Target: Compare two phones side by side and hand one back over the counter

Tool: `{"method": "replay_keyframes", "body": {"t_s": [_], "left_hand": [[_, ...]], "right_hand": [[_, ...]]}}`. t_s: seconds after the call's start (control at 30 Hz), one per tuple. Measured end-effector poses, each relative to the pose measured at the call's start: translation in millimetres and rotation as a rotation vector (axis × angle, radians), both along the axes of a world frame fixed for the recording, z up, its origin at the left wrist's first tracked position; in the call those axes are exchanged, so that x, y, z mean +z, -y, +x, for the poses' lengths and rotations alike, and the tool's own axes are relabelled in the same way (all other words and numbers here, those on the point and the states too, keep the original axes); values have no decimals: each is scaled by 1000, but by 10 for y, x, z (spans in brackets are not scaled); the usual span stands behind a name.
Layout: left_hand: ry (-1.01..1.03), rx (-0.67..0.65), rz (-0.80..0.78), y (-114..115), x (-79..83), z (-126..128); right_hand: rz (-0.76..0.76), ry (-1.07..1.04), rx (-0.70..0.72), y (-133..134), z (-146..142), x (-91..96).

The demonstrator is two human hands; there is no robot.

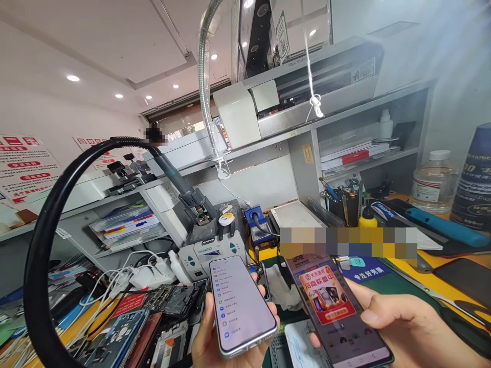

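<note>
The right hand (406, 317) is curled around a dark phone (337, 327) that shows a red picture. Just beside it, the left hand (206, 332) is wrapped around a bright phone (245, 306) that shows a list. Behind the phones sit a grey machine (209, 248) and a blue box (258, 230). Farther back, papers (341, 157) lie on a shelf (408, 154).

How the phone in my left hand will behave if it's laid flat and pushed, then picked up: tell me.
The phone should stay stiff, as its body looks like a flat, straight-sided slab. Pushed, it would probably slide rather than roll or tip, being thin and broad. It may feel slippery when lifted, since its front looks smooth.
</note>
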State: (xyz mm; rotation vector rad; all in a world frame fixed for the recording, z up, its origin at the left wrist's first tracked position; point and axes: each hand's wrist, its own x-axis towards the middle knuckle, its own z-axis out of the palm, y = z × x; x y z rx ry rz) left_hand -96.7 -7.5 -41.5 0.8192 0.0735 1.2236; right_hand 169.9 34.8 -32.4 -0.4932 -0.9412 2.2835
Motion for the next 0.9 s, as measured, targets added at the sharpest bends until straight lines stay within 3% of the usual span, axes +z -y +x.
{"method": "replay_keyframes", "body": {"t_s": [0.2, 0.37, 0.9], "left_hand": [[-5, 63, -141, 90, 88, 32], [106, 10, -246, 111, 122, 81], [47, -3, -159, 93, 136, 118]], "right_hand": [[-8, -15, 30, 18, 22, -18], [-6, -38, 37, 10, 1, -5], [-36, -70, 49, -43, 0, -105]]}}
